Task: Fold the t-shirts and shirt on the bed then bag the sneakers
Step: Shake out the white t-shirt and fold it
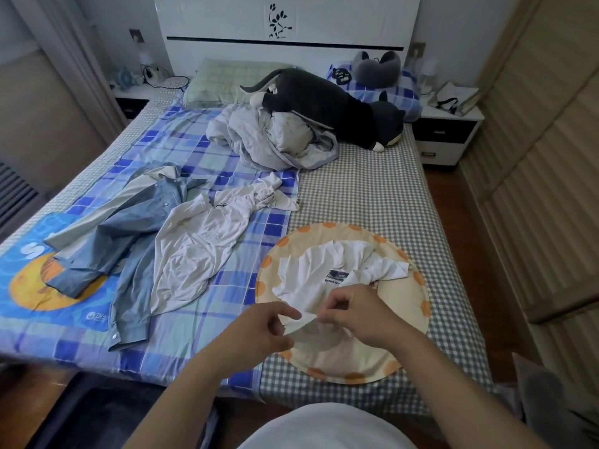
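On the round cushion point(418, 322): white t-shirt point(330, 270), crumpled.
Its near hem is pinched by left hand point(262, 332) and right hand point(359, 315).

Pinched between both hands, the white t-shirt point(327, 270) is thin, matt, creased cotton-like cloth. Under the grip lies a smooth matt fabric round mat point(405, 319). Left of the grip, the blue shirt point(129, 234) looks denim-like; far beyond, the headboard point(285, 27) is glossy.

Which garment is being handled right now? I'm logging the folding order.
The white printed t-shirt on the round mat; both hands pinch its hem. The denim shirt and cream t-shirt lie untouched.
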Demonstrator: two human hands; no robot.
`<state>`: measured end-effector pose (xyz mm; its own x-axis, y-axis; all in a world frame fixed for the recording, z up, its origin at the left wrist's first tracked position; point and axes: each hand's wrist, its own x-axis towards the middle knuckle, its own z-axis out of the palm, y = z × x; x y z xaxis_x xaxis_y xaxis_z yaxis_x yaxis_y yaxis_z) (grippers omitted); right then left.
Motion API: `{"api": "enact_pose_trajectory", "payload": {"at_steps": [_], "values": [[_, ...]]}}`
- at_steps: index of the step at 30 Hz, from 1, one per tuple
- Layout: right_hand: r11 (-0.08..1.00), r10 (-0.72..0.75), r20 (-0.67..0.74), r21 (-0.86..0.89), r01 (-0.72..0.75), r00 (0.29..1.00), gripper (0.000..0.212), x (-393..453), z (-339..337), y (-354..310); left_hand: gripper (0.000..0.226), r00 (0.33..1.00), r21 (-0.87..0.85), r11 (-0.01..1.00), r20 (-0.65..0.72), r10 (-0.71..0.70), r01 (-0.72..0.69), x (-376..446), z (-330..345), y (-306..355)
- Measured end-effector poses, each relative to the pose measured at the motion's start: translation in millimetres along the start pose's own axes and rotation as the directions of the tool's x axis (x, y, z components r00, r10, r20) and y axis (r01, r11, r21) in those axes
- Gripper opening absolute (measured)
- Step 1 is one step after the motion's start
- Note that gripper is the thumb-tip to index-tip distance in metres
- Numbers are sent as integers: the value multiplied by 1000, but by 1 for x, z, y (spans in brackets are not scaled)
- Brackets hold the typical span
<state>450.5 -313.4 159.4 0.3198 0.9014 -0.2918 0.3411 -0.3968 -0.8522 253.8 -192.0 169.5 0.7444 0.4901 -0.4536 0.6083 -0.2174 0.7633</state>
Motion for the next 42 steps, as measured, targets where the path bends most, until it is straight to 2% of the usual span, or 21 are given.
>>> {"api": "enact_pose_trajectory", "payload": {"at_steps": [3, 5, 8, 10, 12, 15, 16, 19, 21, 23, 25, 27, 29, 32, 34, 36, 38, 40, 42], "values": [[999, -40, -146, -1, 40, 988, 14, 1, 1, -6, 9, 968, -65, 998, -250, -34, 18, 4, 9, 7], [996, -84, -193, -20, 82, 978, 16, 4, 9, -10, 11, 927, -80, 996, -374, -4, -28, 8, 20, 20], [990, -136, -206, -62, 126, 969, 17, 11, 18, -13, 9, 936, -106, 993, -351, 16, -57, 13, 36, 39], [990, -139, -222, -55, 130, 965, 18, 16, 13, -16, 8, 943, -297, 954, -326, -62, -40, 16, 40, 42], [988, -149, -212, -60, 139, 966, 20, 20, 3, -18, 13, 925, -479, 876, -357, -131, -61, 16, 35, 41], [983, -179, -169, -62, 171, 969, 16, 24, -13, -18, 4, 938, -660, 747, -304, -168, -80, 18, 26, 43], [982, -190, -155, -51, 184, 969, 14, 26, -17, -18, 4, 951, -673, 736, -268, -153, -71, 19, 24, 44], [967, -248, -157, 15, 253, 956, 9, 31, -31, -20, 5, 980, -536, 844, -181, -80, -30, 25, 24, 50], [953, -298, -153, 14, 303, 942, 7, 32, -43, -17, 4, 975, -245, 969, -222, -27, -29, 29, 23, 58], [935, -345, -87, -122, 334, 935, 24, 36, -55, -4, 10, 896, -4, 998, -440, 61, -70, 34, 19, 69], [862, -385, -37, -372, 345, 922, 29, 47, -64, 19, 16, 766, 29, 989, -629, 131, -145, 32, 13, 80], [821, -378, -158, -513, 251, 912, 23, 63, -70, 46, 15, 680, 35, 987, -721, 135, -159, 29, 12, 82], [858, -256, -325, -510, 60, 910, 26, 78, -80, 70, 14, 613, -3, 990, -785, 84, -139, 22, 9, 77], [835, -143, -437, -535, -129, 888, 25, 88, -102, 106, 8, 526, -189, 981, -840, -135, -50, 18, -10, 47], [782, -99, -498, -575, -243, 861, 22, 86, -118, 130, 7, 492, -377, 926, -802, -338, 21, 18, -27, 15], [747, -42, -570, -563, -353, 821, 21, 84, -128, 146, 13, 479, -547, 836, -726, -494, 33, 17, -38, -18], [772, 33, -650, -466, -432, 759, 25, 78, -132, 158, 20, 461, -629, 776, -674, -578, 53, 14, -40, -48], [814, 195, -740, -244, -528, 643, 29, 70, -130, 168, 29, 472, -687, 721, -607, -639, 93, 8, -34, -77], [800, 435, -745, 62, -596, 506, 28, 59, -119, 177, 40, 490, -770, 627, -503, -712, 121, 6, -24, -105]]}}
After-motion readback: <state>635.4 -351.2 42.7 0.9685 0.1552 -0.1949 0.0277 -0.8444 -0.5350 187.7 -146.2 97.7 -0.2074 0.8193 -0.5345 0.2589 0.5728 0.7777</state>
